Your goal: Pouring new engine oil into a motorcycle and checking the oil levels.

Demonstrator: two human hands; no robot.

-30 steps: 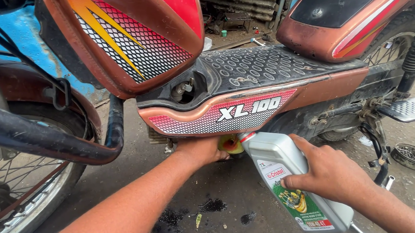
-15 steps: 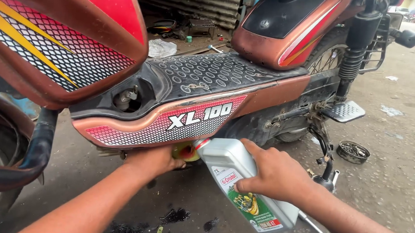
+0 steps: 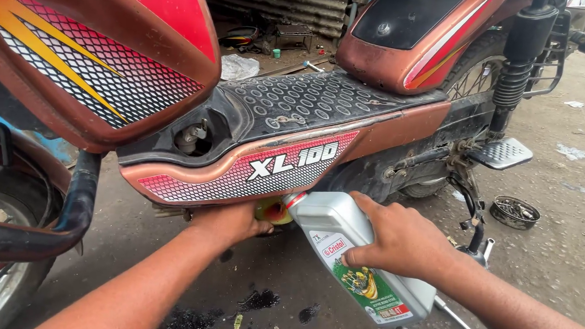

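My right hand (image 3: 402,244) grips a grey plastic oil bottle (image 3: 354,254) with a green label, tilted so its neck points up-left under a red and brown moped (image 3: 294,124). The bottle's mouth meets a yellow funnel (image 3: 271,211) just below the moped's patterned side panel (image 3: 245,175). My left hand (image 3: 229,222) is wrapped around that funnel and presses up against the underside of the panel. Where the funnel's tip goes is hidden by the panel and my fingers.
The moped's black footboard (image 3: 309,98) sits above the hands. A footrest (image 3: 503,153) and kick lever (image 3: 474,207) stand to the right. A round metal dish (image 3: 515,212) lies on the ground. Dark oil spots (image 3: 258,301) stain the concrete below. A front wheel (image 3: 2,236) is at left.
The view has shifted so the moped sits further right and nearer. Both hands stay at the funnel, with the bottle held in the same tilt.
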